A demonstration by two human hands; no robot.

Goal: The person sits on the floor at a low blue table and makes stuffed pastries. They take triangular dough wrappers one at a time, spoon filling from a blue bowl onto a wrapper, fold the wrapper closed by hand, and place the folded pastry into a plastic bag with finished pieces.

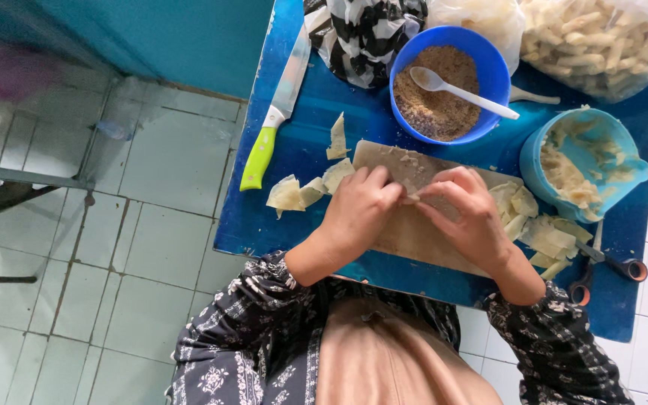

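Head view: both hands' fingers [384, 187] pinch a thin wrapper [412, 191] on the cutting board [414, 232]; looks soft, tear-prone, best held at edges.

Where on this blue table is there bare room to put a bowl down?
Bare blue table lies between the green-handled knife and the blue bowl, and at the near left corner below the knife. The right side is crowded: blue jug, wrapper pieces, scissors. Both hands cover the wooden board.

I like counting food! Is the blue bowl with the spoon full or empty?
Partly full: brown crumbs fill the blue bowl below its rim, and the white spoon rests on them.
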